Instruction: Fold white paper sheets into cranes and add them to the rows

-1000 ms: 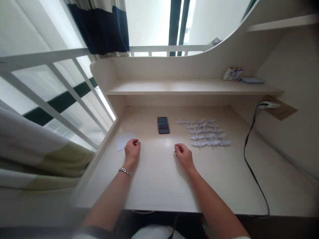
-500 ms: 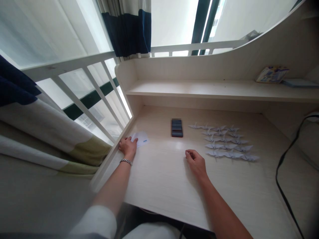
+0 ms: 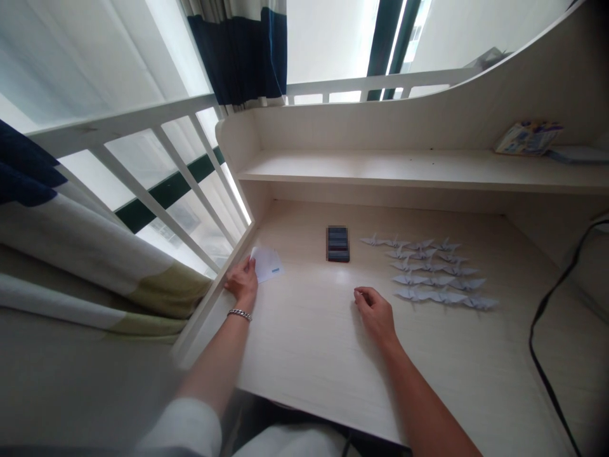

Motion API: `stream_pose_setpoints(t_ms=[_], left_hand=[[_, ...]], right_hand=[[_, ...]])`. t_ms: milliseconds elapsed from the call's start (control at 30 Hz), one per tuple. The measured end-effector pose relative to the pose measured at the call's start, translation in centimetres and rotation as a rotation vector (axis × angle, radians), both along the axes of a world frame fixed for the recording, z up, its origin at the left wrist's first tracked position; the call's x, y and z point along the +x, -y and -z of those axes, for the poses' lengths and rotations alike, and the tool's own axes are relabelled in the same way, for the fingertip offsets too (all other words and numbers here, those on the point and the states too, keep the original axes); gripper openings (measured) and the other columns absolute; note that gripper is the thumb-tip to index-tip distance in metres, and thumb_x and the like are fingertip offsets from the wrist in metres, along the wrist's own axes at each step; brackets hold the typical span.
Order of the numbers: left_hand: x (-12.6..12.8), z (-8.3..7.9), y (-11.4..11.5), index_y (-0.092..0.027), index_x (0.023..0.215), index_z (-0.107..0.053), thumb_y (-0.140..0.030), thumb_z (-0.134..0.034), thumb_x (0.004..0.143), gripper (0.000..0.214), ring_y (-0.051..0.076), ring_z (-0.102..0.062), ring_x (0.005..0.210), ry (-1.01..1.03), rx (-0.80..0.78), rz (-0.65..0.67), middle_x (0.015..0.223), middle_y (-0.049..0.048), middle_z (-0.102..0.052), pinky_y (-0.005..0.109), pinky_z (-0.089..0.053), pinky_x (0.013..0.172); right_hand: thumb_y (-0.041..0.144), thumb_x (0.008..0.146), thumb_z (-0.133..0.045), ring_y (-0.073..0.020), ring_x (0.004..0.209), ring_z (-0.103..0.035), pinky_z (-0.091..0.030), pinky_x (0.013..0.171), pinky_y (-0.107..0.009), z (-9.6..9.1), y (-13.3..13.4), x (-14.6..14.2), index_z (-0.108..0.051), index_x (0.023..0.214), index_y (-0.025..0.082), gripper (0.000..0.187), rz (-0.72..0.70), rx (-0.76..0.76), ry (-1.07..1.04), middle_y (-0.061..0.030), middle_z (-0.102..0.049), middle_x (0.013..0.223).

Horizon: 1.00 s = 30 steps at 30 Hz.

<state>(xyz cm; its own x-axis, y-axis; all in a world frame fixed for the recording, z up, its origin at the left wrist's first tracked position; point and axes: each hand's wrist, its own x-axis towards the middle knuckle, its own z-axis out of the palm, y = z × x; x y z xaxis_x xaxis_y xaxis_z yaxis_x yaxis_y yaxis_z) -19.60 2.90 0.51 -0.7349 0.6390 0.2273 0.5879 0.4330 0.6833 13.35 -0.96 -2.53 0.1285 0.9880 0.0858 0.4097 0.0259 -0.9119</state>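
Observation:
My left hand (image 3: pixel 242 280) is at the left edge of the desk, its fingers closed on the left side of some white paper (image 3: pixel 269 264). A small blue mark shows near the paper's lower right corner; how many sheets lie there I cannot tell. Resting on the desk right of centre is my right hand (image 3: pixel 374 311), thumb and fingers pinched together. Whatever the pinch holds, if anything, is too small to make out. Several folded white paper cranes (image 3: pixel 431 279) stand in rows to the right of that hand.
A dark striped rectangular object (image 3: pixel 337 244), blurred over, lies mid-desk. Behind runs a shelf (image 3: pixel 361 166) with a colourful packet (image 3: pixel 528 138) at its right. A black cable (image 3: pixel 535 324) hangs at the right; a white railing (image 3: pixel 137 184) and curtains border the left.
My left hand has shifted slightly left and down at the paper, uncovering more of its upper left part. My right hand stays put. The view has moved slightly.

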Motion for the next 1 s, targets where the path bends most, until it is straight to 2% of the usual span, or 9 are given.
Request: stream_pose_setpoints(t_ms=[200, 300, 367, 433, 500, 567, 667, 833, 1000], left_hand=[[1.4, -0.3, 0.2, -0.018, 0.119, -0.056, -0.032, -0.058, 0.075, 0.046, 0.021, -0.061, 0.092, 0.239, 0.2, 0.12, 0.106, 0.0113, -0.064, 0.034, -0.047, 0.08], [4.9, -0.3, 1.2, -0.015, 0.122, -0.05, -0.034, -0.063, 0.071, 0.055, 0.018, -0.064, 0.081, 0.407, 0.242, 0.243, 0.098, 0.0098, -0.067, 0.029, -0.051, 0.07], [8.1, -0.2, 2.5, -0.015, 0.121, -0.049, -0.033, -0.07, 0.065, 0.063, 0.019, -0.064, 0.082, 0.764, 0.298, 0.438, 0.099, 0.0106, -0.066, 0.031, -0.051, 0.071], [11.1, 0.0, 4.1, -0.015, 0.118, -0.051, -0.031, -0.075, 0.059, 0.066, 0.019, -0.064, 0.083, 0.964, 0.262, 0.572, 0.097, 0.0103, -0.066, 0.032, -0.051, 0.073], [13.3, 0.3, 5.3, -0.015, 0.115, -0.053, -0.03, -0.078, 0.055, 0.067, 0.019, -0.064, 0.08, 1.019, 0.191, 0.62, 0.094, 0.0097, -0.066, 0.031, -0.051, 0.072], [14.4, 0.6, 6.1, -0.015, 0.114, -0.053, -0.03, -0.078, 0.054, 0.067, 0.019, -0.064, 0.079, 1.027, 0.159, 0.63, 0.094, 0.0098, -0.066, 0.03, -0.051, 0.07], [14.3, 0.8, 6.0, -0.016, 0.119, -0.048, -0.033, -0.076, 0.057, 0.07, 0.018, -0.065, 0.072, 1.083, 0.158, 0.604, 0.087, 0.0079, -0.067, 0.03, -0.051, 0.066], [12.4, 0.9, 5.1, -0.013, 0.107, -0.055, -0.032, -0.076, 0.056, 0.058, 0.015, -0.063, 0.067, 0.992, 0.139, 0.512, 0.076, 0.0049, -0.065, 0.027, -0.051, 0.062], [11.4, 1.0, 5.4, -0.013, 0.097, -0.059, -0.029, -0.068, 0.065, 0.037, 0.015, -0.062, 0.067, 0.892, 0.077, 0.658, 0.08, 0.0065, -0.065, 0.031, -0.052, 0.065]], right_hand=[[0.047, 0.079, -0.049, -0.0203, 0.071, -0.06, -0.043, 0.067, -0.03, -0.3, 0.0, 0.0, -0.065, 0.089, 0.018, 0.034, 0.009, -0.002, 0.023, -0.0058, -0.067, 0.077], [0.047, 0.078, -0.05, -0.0203, 0.073, -0.06, -0.044, 0.071, -0.032, -1.1, 0.0, -0.8, -0.066, 0.089, 0.018, 0.034, 0.014, 0.0, 0.024, -0.0069, -0.067, 0.082], [0.047, 0.076, -0.053, -0.0198, 0.077, -0.06, -0.046, 0.072, -0.032, -1.7, 0.0, -1.9, -0.063, 0.098, 0.017, 0.039, -0.044, -0.031, -0.097, -0.009, -0.066, 0.091], [0.048, 0.071, -0.059, -0.0198, 0.08, -0.06, -0.048, 0.07, -0.031, -2.0, -0.1, -3.1, -0.058, 0.107, 0.017, 0.047, -0.141, -0.092, -0.259, -0.0101, -0.064, 0.098], [0.047, 0.067, -0.063, -0.0192, 0.078, -0.061, -0.048, 0.068, -0.029, -1.9, -0.2, -4.0, -0.058, 0.101, 0.017, 0.045, -0.174, -0.138, -0.398, -0.0084, -0.065, 0.093], [0.049, 0.069, -0.06, -0.0162, 0.063, -0.058, -0.047, 0.057, -0.026, -1.5, -0.1, -4.4, -0.058, 0.08, 0.017, 0.033, -0.17, -0.21, -0.504, -0.0038, -0.064, 0.073], [0.048, 0.07, -0.059, -0.0126, 0.048, -0.051, -0.04, 0.043, -0.023, -0.9, 0.3, -4.0, -0.054, 0.068, 0.018, 0.031, -0.15, -0.264, -0.509, 0.0007, -0.057, 0.057], [0.045, 0.066, -0.063, -0.012, 0.045, -0.049, -0.036, 0.04, -0.022, -0.7, 0.9, -2.6, -0.058, 0.072, 0.017, 0.03, -0.12, -0.325, -0.486, 0.0012, -0.057, 0.055], [0.044, 0.067, -0.06, -0.0106, 0.042, -0.046, -0.035, 0.038, -0.022, -0.8, 0.9, -1.8, -0.059, 0.073, 0.016, 0.028, -0.082, -0.375, -0.486, 0.0021, -0.055, 0.054]])
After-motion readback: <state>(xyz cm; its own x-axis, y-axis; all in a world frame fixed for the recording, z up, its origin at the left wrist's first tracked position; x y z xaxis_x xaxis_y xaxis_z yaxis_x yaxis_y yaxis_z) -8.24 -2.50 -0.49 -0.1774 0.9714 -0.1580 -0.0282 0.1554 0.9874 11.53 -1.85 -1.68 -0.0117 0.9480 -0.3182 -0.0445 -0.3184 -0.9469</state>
